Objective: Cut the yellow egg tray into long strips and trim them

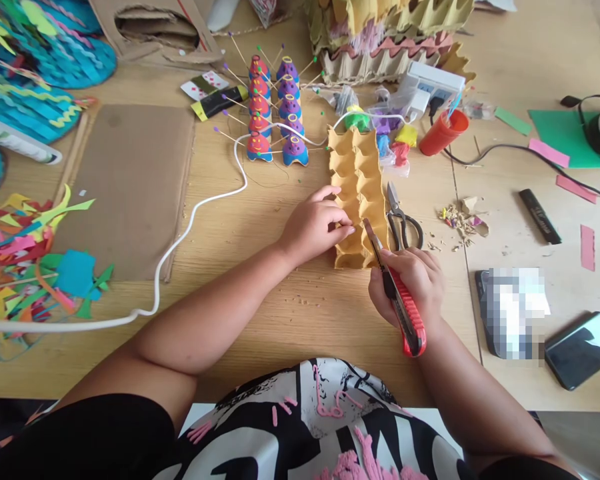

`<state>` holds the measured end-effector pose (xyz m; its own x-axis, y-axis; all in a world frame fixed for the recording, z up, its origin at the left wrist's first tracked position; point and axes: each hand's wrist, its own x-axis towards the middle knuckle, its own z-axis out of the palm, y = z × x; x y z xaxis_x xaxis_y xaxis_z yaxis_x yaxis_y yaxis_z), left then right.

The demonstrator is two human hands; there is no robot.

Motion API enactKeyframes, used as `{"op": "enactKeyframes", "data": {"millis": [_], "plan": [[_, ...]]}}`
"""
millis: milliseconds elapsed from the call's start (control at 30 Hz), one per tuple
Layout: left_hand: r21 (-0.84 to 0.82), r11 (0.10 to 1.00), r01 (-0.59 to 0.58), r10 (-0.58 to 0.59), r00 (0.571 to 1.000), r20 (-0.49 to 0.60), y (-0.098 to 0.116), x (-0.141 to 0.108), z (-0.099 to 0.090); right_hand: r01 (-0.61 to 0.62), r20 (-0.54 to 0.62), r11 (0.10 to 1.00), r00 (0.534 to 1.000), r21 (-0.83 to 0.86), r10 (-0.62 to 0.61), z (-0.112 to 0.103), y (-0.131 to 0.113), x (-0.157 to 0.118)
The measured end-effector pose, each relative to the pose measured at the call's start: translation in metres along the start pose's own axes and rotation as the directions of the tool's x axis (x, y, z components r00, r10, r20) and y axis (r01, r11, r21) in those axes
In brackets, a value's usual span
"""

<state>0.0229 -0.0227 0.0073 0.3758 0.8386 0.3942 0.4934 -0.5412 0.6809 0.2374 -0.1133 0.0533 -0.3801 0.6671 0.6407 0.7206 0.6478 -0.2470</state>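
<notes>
A yellow egg carton piece [357,180] with two rows of cups lies lengthwise in front of me. My left hand [316,225] grips its left edge, the fingers curled over the cups. In my right hand [417,283] is a red utility knife [405,300], its blade out and the tip touching or just above the carton's middle ridge. Scissors [403,220] with dark handles lie just right of the carton. Beyond my left hand stand two painted carton strips, one red and blue [259,123], one purple and blue [291,123], with sticks poking out.
A white cable [195,213] crosses the table on the left, near a cardboard sheet [125,180] and paper scraps [30,247]. Egg trays [380,63], a power strip [433,83] and a red cup [444,132] stand at the back. Two phones [510,313] [583,350] lie at right.
</notes>
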Motion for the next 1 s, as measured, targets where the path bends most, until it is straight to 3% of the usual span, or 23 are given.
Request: {"op": "enactKeyframes", "data": {"millis": [400,1000], "plan": [[0.01,1.0,0.017,-0.018,1.0,0.012,0.0014,0.0004,-0.0001,-0.011,0.077,0.999,0.997,-0.047,0.015,-0.0001,-0.0022,0.0009],[0.017,1.0,0.011,-0.011,1.0,0.01,0.0007,0.001,-0.0001,-0.044,0.07,0.999,0.997,-0.014,0.045,0.0024,-0.001,0.0001]]}}
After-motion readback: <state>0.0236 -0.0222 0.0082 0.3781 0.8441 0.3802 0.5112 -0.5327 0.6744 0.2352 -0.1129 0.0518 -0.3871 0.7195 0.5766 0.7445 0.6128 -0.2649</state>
